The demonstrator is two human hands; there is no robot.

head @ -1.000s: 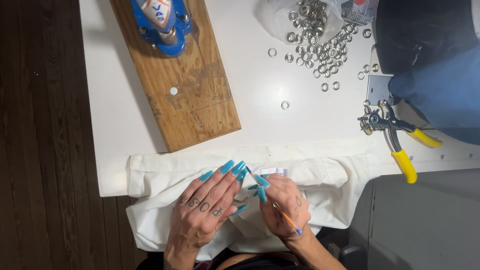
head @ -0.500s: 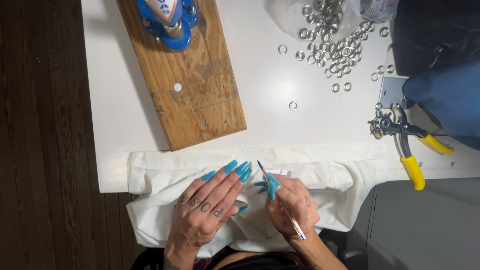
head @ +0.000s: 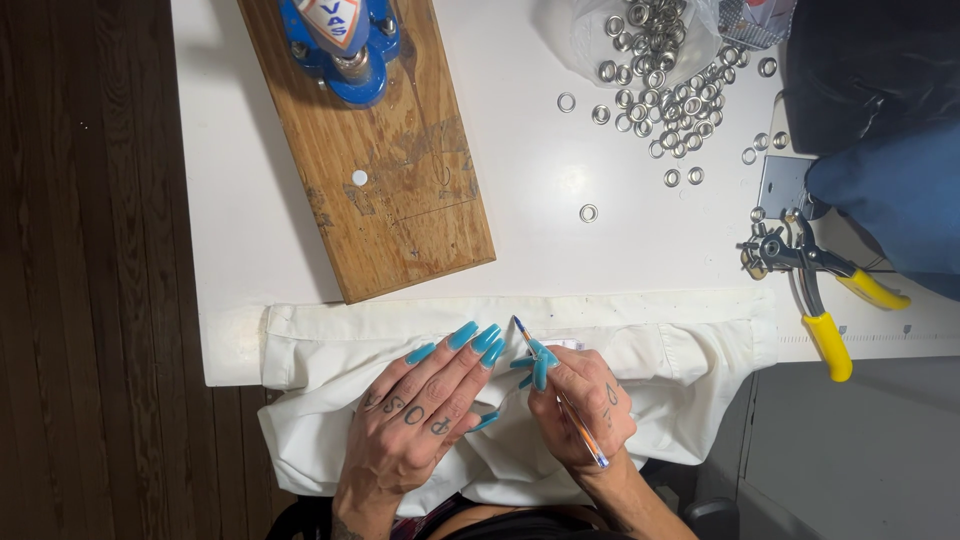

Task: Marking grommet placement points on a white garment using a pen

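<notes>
A cream white folded cloth (head: 660, 345) lies across the near edge of the white table (head: 520, 180). My left hand (head: 415, 415), with long teal nails, presses flat on the cloth, fingers spread toward its hem. My right hand (head: 585, 400) holds a thin pen (head: 560, 395) like a pencil, its tip touching the cloth near the hem just beside my left fingertips.
A wooden board (head: 380, 170) carries a blue press tool (head: 340, 40) at the back. Several silver metal eyelets (head: 660, 80) spill from a clear bag at the back right. Yellow-handled punch pliers (head: 820, 285) lie at the right by blue fabric (head: 890, 200). Dark wood floor lies to the left.
The pen has swung from lying low across my right hand to standing with its tip at the hem. Both hands stay on the cloth.
</notes>
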